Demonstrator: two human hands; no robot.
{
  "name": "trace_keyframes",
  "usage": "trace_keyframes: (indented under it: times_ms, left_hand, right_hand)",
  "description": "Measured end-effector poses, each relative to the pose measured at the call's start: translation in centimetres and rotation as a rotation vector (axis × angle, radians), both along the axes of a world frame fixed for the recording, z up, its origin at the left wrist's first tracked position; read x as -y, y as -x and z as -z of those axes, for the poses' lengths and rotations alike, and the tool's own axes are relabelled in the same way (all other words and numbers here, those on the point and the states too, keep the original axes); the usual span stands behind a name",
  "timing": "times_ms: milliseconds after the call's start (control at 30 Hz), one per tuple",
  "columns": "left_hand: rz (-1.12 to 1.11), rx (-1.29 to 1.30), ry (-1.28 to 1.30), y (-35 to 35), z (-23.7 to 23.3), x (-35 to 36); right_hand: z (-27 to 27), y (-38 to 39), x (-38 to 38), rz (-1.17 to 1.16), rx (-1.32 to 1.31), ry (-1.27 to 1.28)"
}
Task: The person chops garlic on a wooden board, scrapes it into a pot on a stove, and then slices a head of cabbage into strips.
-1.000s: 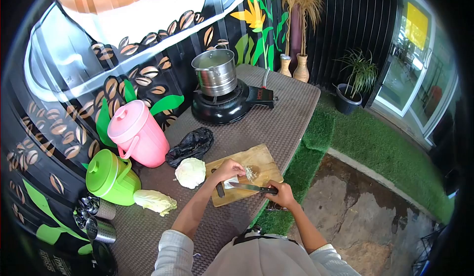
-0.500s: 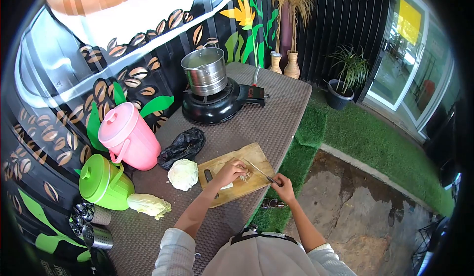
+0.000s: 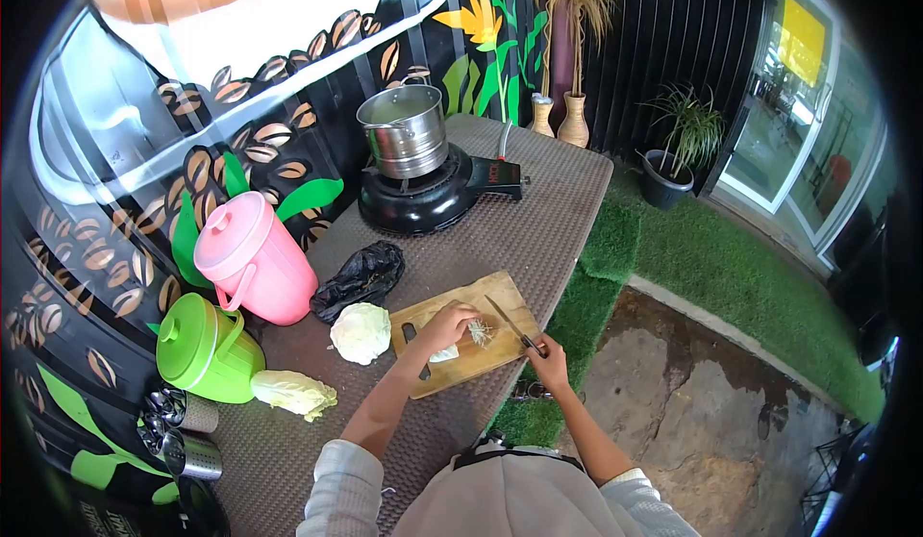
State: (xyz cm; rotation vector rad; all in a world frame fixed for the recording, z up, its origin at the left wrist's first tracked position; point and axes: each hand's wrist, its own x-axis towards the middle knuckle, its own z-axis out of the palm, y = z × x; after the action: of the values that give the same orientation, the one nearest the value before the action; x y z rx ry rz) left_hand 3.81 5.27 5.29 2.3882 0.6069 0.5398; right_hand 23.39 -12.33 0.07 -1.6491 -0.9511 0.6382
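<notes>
My right hand [image 3: 549,362] grips a knife [image 3: 513,322] by its dark handle, the blade pointing away over the right part of a wooden cutting board [image 3: 460,374]. My left hand [image 3: 449,328] rests on the board with its fingers bent together; what they hold, if anything, is hidden. Just right of its fingertips lies a small heap of thin pale shreds [image 3: 480,332]. A white piece [image 3: 444,354] shows under the left hand. Left of the board sits a round pale cabbage [image 3: 361,333]. The blade is apart from the left hand.
A metal pot [image 3: 404,143] stands on a black portable stove [image 3: 413,205] at the back. A black plastic bag [image 3: 360,280], a pink jug [image 3: 258,258], a green jug [image 3: 207,349] and a long leafy cabbage [image 3: 293,394] line the left. Metal utensil holders [image 3: 199,458] stand near the front left.
The knife has swung away from my left fingertips toward the right, and the shreds show more fully. My left hand stays on the board. The view has shifted slightly.
</notes>
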Motion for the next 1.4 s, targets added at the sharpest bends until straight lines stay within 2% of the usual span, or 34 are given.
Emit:
trace_keyframes:
  times_ms: [33,67,133,333,433,533,667,767,967,1033,1167,1267,1333,1400]
  left_hand:
    - [0.052,-0.019,-0.157,0.0,0.5,-0.3]
    - [0.052,-0.018,-0.157,0.0,0.9,-0.4]
    - [0.086,-0.064,-0.02,0.0,1.1,-0.5]
    - [0.166,-0.149,0.052,0.5,-0.2,0.4]
    - [0.222,-0.153,-0.043,0.7,-1.3,0.6]
    - [0.224,-0.239,0.007,0.2,-1.4,0.1]
    - [0.216,-0.209,0.002,0.1,-0.1,-0.3]
    - [0.114,-0.085,0.147,0.1,0.6,0.0]
    - [-0.024,0.065,-0.006,-1.0,2.1,1.1]
    - [-0.19,0.132,-0.091,-1.4,2.5,1.6]
    - [-0.253,0.168,-0.072,-1.5,1.8,1.9]
    - [-0.153,0.153,-0.066,-0.9,0.7,1.4]
    - [-0.078,0.125,0.226,0.0,0.0,0.9]
    - [0.003,0.101,0.179,0.7,0.0,-0.1]
  right_hand:
    - [0.1,0.0,0.1,0.001,0.0,0.001]
    - [0.2,0.1,0.1,0.007,0.0,0.009]
    - [0.4,0.0,0.0,0.015,-0.002,0.015]
    - [1.5,0.5,0.0,-0.012,-0.008,0.068]
    - [1.6,0.7,-0.2,-0.017,-0.023,0.03]
    - [1.0,0.9,-0.2,-0.01,-0.025,0.013]
    - [0.5,1.1,0.1,-0.008,-0.023,0.035]
    - [-0.1,1.3,0.3,-0.006,0.003,0.031]
    - [-1.3,2.2,0.4,0.044,0.044,-0.004]
    - [-1.3,2.4,0.3,0.065,0.062,-0.012]
    - [-1.0,2.5,0.3,0.104,0.111,-0.005]
    - [-0.8,2.4,0.2,0.114,0.129,-0.023]
    - [-0.6,2.4,0.1,0.119,0.125,-0.026]
    - [-0.5,2.5,-0.1,0.138,0.119,-0.035]
